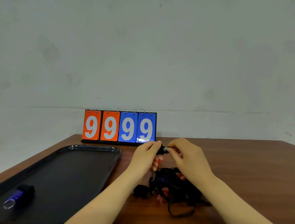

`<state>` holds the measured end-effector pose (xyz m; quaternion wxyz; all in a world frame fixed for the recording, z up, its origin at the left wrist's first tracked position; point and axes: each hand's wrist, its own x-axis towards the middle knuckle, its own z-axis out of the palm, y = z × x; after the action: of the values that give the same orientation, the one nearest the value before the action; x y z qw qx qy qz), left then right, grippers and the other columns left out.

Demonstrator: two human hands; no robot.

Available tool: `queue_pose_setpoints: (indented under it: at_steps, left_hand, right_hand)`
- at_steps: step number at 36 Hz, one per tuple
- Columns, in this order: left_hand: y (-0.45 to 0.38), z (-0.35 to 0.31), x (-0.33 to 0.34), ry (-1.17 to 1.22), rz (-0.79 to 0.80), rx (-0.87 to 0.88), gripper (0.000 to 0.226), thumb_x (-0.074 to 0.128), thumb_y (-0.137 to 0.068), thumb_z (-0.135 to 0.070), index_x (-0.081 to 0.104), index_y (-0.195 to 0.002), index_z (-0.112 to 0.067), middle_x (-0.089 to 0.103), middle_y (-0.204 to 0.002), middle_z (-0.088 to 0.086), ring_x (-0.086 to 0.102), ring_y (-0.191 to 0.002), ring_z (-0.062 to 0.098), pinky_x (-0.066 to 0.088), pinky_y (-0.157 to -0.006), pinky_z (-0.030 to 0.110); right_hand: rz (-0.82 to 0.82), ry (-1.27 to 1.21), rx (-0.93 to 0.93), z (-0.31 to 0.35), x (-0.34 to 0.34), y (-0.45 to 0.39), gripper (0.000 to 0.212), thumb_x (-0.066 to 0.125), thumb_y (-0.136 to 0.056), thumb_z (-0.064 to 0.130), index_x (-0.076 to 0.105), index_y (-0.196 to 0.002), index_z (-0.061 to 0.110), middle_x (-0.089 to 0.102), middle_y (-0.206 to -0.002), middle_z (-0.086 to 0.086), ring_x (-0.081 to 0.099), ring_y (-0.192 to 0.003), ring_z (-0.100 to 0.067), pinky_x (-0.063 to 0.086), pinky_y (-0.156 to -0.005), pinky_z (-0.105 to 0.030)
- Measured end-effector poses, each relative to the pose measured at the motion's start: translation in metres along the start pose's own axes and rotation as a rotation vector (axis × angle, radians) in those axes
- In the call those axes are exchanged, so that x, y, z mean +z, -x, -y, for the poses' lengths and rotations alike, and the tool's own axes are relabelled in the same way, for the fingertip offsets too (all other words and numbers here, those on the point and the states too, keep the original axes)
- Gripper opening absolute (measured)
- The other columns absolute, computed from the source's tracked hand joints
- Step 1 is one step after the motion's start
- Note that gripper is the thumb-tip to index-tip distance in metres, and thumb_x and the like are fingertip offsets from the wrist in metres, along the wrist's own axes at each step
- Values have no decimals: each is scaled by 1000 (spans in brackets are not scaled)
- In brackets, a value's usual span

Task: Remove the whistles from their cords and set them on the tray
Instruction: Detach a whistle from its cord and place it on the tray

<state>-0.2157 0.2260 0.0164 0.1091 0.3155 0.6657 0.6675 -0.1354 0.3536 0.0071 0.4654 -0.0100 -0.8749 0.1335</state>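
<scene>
My left hand (144, 156) grips a red and black whistle (160, 159) above the table, its red end showing below the fingers. My right hand (185, 153) pinches the small metal ring and black cord clip (166, 149) at the whistle's top. Both hands meet just in front of the scoreboard. Beneath them lies a tangled pile of black cords (172, 189) with red whistles (161, 200) and a dark blue one mixed in. A blue and black whistle (20, 195) with a metal ring lies on the black tray (96, 149) near its front left.
A flip scoreboard (119, 128) showing 9 9 9 9 in orange and blue stands at the table's back edge against the wall. The brown wooden table (254, 174) extends to the right of the cord pile.
</scene>
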Motion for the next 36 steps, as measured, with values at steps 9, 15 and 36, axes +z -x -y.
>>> queue_pose_setpoints:
  at_steps: [9, 15, 36]
  left_hand:
    - [1, 3, 3, 154, 30, -59, 24, 46, -100, -29, 60, -91, -12, 48, -49, -2, 43, -48, 13, 36, -48, 25]
    - [-1, 4, 2, 180, 20, -55, 24, 47, -98, -29, 60, -90, -10, 46, -51, 2, 43, -46, 13, 37, -49, 26]
    - [-9, 13, 6, -167, -49, -37, 41, 34, -101, -42, 53, -74, -19, 51, -60, -1, 46, -51, 11, 42, -58, 26]
  right_hand:
    - [104, -708, 468, 16, -4, -1, 11, 62, -92, 12, 71, -95, 17, 73, -85, 4, 71, -78, -13, 56, -60, -25]
    - [143, -1019, 671, 16, 1, -1, 16, 62, -91, 14, 65, -104, 5, 73, -91, -16, 70, -82, -30, 53, -64, -28]
    - [241, -1156, 781, 10, 2, -4, 21, 58, -93, 18, 53, -75, 10, 56, -58, 1, 48, -54, -10, 39, -52, -20]
